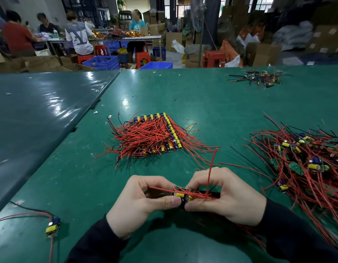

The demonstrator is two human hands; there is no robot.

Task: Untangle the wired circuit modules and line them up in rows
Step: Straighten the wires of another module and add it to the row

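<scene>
Two hands, left hand (pixel 143 203) and right hand (pixel 227 198), are pinching one wired module (pixel 185 196) over the desk (pixel 211 103), fingers clamped on it. Rows (pixel 155 135) are standing finished ahead; a big tangled pile (pixel 304 162) is waiting right, so much is probably remaining.

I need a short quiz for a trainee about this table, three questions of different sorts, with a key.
1. True or false: both hands grip the same module.
2. Where is the tangled pile? A) right of the hands B) left of the hands C) on a stool
3. Fill in: most wires on the lined-up rows are ____.

Key: 1 true; 2 A; 3 red. The left hand and right hand meet on it.
</scene>
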